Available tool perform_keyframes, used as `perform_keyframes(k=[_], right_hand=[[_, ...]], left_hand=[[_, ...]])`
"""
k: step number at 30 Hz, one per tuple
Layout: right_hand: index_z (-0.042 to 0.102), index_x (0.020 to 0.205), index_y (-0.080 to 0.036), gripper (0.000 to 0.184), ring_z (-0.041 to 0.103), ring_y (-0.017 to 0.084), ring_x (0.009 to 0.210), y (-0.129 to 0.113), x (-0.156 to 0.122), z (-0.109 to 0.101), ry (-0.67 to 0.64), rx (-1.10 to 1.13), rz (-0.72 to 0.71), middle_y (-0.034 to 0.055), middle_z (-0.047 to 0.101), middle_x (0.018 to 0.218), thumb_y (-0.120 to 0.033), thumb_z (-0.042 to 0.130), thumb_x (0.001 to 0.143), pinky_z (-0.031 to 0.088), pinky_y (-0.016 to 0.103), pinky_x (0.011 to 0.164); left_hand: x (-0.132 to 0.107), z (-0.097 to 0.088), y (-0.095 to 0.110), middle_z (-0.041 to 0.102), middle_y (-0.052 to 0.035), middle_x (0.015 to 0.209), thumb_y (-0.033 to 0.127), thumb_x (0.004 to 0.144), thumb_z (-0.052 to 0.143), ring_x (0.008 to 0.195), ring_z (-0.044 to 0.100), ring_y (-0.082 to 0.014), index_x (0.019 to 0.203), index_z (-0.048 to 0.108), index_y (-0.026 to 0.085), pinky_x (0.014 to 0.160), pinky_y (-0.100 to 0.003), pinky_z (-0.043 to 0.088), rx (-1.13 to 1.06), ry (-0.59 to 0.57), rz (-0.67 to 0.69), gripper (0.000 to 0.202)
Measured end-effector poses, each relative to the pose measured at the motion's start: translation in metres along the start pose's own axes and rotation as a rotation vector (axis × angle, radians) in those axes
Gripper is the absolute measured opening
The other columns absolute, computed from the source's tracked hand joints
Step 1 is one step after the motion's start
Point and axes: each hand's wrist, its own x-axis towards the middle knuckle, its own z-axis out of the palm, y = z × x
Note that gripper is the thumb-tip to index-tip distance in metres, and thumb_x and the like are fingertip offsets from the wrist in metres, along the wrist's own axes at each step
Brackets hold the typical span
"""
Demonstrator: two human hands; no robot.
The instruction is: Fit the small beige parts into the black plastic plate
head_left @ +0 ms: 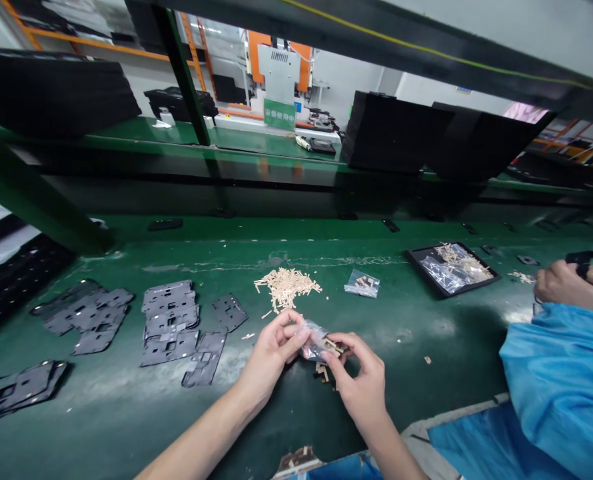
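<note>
My left hand (275, 347) and my right hand (359, 380) meet over the green bench (126, 400), both pinching a small clear plastic bag (314, 339) that holds little tan strip parts. A few of those parts show between my right fingers. Just beyond my hands lies a loose pile of tan strips (286, 287). Another small clear bag (362, 283) lies to the right of the pile.
Flat dark metal plates (174, 320) lie in stacks left of my hands, more at the far left (89, 313) and bottom left (16, 390). A black tray (449, 269) holds bags and strips. A co-worker in a blue sleeve (561, 373) works at the right.
</note>
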Motion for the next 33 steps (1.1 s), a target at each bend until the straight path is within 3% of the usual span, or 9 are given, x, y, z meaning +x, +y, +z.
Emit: perform_keyframes(k=[3,7,10,12,16,20,25,29,33], right_hand=[[0.061,0.089,-0.021,0.016,0.049,0.012,0.052,0.002,0.003,-0.001,-0.041,0.03,0.111,0.0012,0.062,0.076,-0.022,0.063,0.073,0.043,0.024,0.053],[0.054,0.085,-0.019,0.03,0.049,0.01,0.053,0.006,0.009,-0.001,-0.246,0.298,0.288,-0.0013,0.058,0.072,-0.025,0.072,0.062,0.04,0.02,0.047],[0.05,0.082,-0.019,0.034,0.055,0.012,0.061,0.008,0.011,0.0,-0.33,0.517,0.34,-0.0011,0.057,0.073,-0.03,0.074,0.06,0.042,0.02,0.049],[0.049,0.078,-0.019,0.032,0.055,0.012,0.058,0.007,0.011,0.0,-0.325,0.532,0.352,-0.002,0.056,0.07,-0.031,0.073,0.061,0.042,0.019,0.048],[0.052,0.068,-0.018,0.018,0.053,0.01,0.048,0.004,0.009,0.002,-0.245,0.299,0.285,-0.0023,0.057,0.061,-0.026,0.068,0.068,0.041,0.019,0.043],[0.056,0.068,-0.019,0.007,0.052,0.011,0.048,0.005,0.006,0.004,-0.12,0.147,0.211,-0.0022,0.058,0.058,-0.019,0.059,0.075,0.042,0.022,0.048],[0.065,0.08,-0.023,0.011,0.057,0.017,0.067,0.005,0.004,0.001,-0.056,0.032,0.066,0.0034,0.065,0.078,-0.017,0.055,0.077,0.043,0.027,0.057],[0.065,0.09,-0.023,0.017,0.055,0.022,0.086,-0.003,0.003,-0.001,-0.07,-0.048,-0.142,0.0068,0.063,0.093,-0.017,0.057,0.077,0.045,0.032,0.065],[0.06,0.096,-0.022,0.021,0.054,0.02,0.079,-0.009,0.002,0.003,-0.153,-0.101,-0.194,0.0063,0.061,0.088,-0.016,0.056,0.077,0.045,0.031,0.066]], left_hand=[[0.002,-0.002,0.0,0.061,0.0002,0.065,0.033,0.076,0.064,0.051,0.046,-0.0088,0.08,0.047,0.018,0.048,-0.018,0.028,-0.042,-0.068,-0.072,0.023],[0.004,-0.001,0.002,0.058,-0.0004,0.062,0.035,0.076,0.063,0.049,0.043,-0.0084,0.078,0.049,0.015,0.049,-0.019,0.029,-0.096,-0.13,-0.118,0.024],[0.002,0.003,0.002,0.054,0.0014,0.06,0.033,0.077,0.063,0.049,0.042,-0.0077,0.081,0.05,0.015,0.05,-0.019,0.03,-0.095,-0.164,-0.106,0.022],[0.0,0.006,0.0,0.053,0.0021,0.061,0.029,0.075,0.066,0.051,0.044,-0.0077,0.079,0.048,0.015,0.052,-0.019,0.032,-0.087,-0.179,-0.096,0.023],[-0.001,0.006,-0.004,0.051,0.0044,0.055,0.03,0.077,0.063,0.048,0.041,-0.0076,0.072,0.044,0.017,0.048,-0.018,0.029,-0.004,-0.067,-0.031,0.024],[-0.002,0.006,-0.002,0.049,0.0052,0.056,0.028,0.08,0.058,0.052,0.043,-0.0086,0.069,0.042,0.018,0.05,-0.018,0.031,0.245,0.088,0.106,0.022],[-0.007,0.004,0.005,0.05,0.0054,0.056,0.024,0.082,0.055,0.056,0.047,-0.0092,0.071,0.043,0.019,0.058,-0.019,0.036,0.48,0.276,0.255,0.018],[-0.004,0.0,0.001,0.05,0.0067,0.051,0.024,0.08,0.058,0.049,0.045,-0.0084,0.075,0.04,0.02,0.052,-0.018,0.035,0.282,0.193,0.167,0.019],[0.001,0.0,-0.008,0.048,0.0081,0.048,0.026,0.081,0.057,0.043,0.039,-0.0068,0.076,0.038,0.02,0.044,-0.016,0.03,0.126,0.062,0.059,0.021]])
